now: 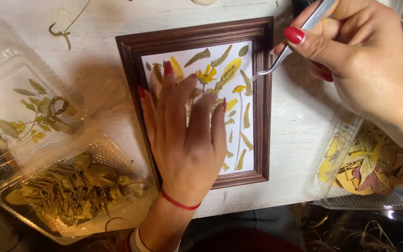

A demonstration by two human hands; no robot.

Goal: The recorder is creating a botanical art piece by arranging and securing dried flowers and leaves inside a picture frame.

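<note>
Half the pressed flowers (232, 74) under left hand (187, 140)

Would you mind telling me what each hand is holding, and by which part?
The right hand pinches slim metal tweezers along their upper shank, tips free. The left hand holds nothing; it rests flat on the pressed flowers in the dark wooden picture frame.

A left hand (187, 140) lies flat on pressed ferns and yellow flowers in a dark wooden frame (266, 93). The right hand (355, 56) holds metal tweezers (288, 49), tip at the frame's right inner edge.
</note>
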